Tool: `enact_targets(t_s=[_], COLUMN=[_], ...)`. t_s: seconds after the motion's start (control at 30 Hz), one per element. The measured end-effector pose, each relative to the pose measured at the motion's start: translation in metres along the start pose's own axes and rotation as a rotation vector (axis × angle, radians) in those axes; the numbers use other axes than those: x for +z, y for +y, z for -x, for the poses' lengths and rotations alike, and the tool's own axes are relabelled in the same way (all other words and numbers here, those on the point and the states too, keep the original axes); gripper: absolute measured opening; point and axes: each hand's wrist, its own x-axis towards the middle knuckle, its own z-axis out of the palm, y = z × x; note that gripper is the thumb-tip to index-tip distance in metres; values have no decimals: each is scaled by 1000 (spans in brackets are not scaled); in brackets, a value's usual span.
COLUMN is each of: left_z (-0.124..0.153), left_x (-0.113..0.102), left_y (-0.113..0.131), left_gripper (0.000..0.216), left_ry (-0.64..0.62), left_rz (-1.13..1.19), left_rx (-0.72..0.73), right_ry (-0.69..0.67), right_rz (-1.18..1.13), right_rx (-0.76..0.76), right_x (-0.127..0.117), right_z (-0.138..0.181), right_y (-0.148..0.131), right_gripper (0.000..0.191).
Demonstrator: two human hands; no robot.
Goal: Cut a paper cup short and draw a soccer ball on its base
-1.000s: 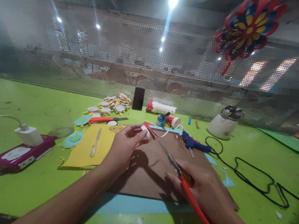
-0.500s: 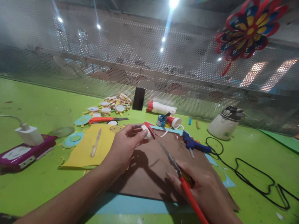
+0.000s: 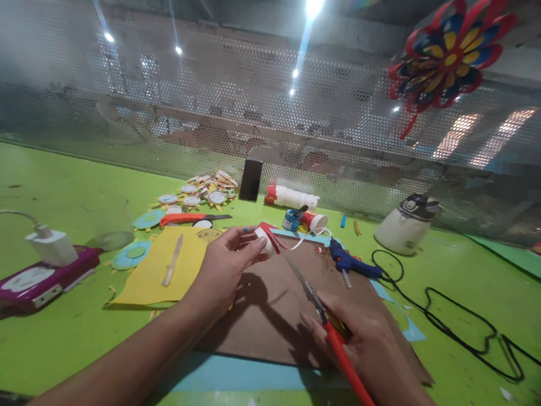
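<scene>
My left hand [image 3: 232,260] pinches a small red and white piece [image 3: 267,238], perhaps of paper, above the brown board [image 3: 263,323]. A thin white strip [image 3: 299,243] runs off to the right of that piece. My right hand [image 3: 357,339] is wrapped round red-handled scissors [image 3: 348,364], whose narrow blades point up and left, their tips close to the piece. Whether the blades touch it I cannot tell. Left of my left hand, a pencil-like stick [image 3: 174,261] lies on a yellow sheet [image 3: 147,287].
A blue glue gun [image 3: 351,262] with its black cable [image 3: 460,323] lies to the right. Behind stand a phone [image 3: 251,181], a blue jar [image 3: 292,220] and a kettle-like container [image 3: 404,229]. A purple power strip [image 3: 43,277] and a utility knife [image 3: 187,218] are on the left.
Almost nothing differs. Both hands keep the same hold and place, and the view has shifted very slightly.
</scene>
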Motion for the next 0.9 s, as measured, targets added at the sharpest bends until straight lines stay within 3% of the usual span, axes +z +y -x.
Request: enact_targets(t_s=[0.9], left_z=[-1], left_x=[0], left_y=[0], left_gripper=[40], left_ry=[-10], left_rz=[0], left_rx=[-8], right_ry=[34], right_rz=[-7], right_rx=[-36], right_x=[4], right_z=[1], right_y=[3], right_gripper=[28])
